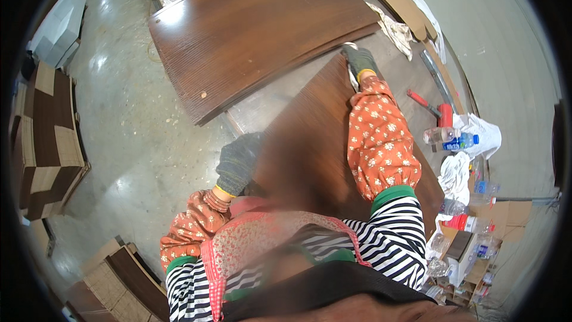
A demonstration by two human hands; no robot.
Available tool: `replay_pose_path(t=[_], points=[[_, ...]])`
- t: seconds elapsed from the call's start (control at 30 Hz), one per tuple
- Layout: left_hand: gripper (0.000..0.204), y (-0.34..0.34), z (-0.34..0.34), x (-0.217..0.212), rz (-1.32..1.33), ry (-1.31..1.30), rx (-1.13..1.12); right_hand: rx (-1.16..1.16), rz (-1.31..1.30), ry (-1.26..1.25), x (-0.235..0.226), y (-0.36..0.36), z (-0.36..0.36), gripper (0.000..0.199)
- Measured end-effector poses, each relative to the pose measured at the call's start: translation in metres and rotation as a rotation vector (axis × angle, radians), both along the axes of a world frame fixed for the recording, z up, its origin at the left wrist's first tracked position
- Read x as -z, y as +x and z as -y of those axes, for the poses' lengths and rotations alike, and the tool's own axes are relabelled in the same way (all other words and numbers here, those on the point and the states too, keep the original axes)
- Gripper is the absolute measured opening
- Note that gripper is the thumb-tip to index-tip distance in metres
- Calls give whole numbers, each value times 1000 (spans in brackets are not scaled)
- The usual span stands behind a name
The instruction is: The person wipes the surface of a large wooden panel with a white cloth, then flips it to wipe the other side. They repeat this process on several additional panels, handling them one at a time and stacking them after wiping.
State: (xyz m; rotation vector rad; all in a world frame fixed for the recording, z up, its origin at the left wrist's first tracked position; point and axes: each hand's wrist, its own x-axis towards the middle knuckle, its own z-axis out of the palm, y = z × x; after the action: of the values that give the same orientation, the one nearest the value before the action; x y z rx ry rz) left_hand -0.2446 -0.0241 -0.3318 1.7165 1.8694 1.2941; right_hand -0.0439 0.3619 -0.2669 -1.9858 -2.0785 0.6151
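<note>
A dark brown wood-grain panel [316, 137] lies slanted in front of me, its near part darkened by blur. My left hand [238, 164], in a dark grey knit glove, grips the panel's left edge; its fingertips are hard to make out. At the panel's far right end is my right hand [360, 59], gloved the same way and closed on a white cloth [353, 80]. Only bits of that cloth show beside the glove, against the panel. Orange flowered sleeve covers are on both forearms.
Beyond lies a stack of brown panels [268, 24]. Along the right are a rag [396, 31], a red-handled tool [422, 101], a metal bar [438, 80], several plastic bottles [462, 141] and crumpled white cloth [456, 176]. Stacked boards [50, 137] stand on the floor at left.
</note>
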Motion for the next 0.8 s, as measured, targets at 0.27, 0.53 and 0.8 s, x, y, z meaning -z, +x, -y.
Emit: replay_pose_path(t=[0.27, 0.53, 0.8], points=[[32, 4, -3, 6, -186, -44, 8, -434, -4, 287, -3, -9, 41, 73], [29, 3, -3, -9, -211, -47, 0, -20, -107, 363, -13, -1, 32, 72], [41, 21, -24, 8, 571, 11, -398, -958, 347, 884, -22, -35, 164, 40]])
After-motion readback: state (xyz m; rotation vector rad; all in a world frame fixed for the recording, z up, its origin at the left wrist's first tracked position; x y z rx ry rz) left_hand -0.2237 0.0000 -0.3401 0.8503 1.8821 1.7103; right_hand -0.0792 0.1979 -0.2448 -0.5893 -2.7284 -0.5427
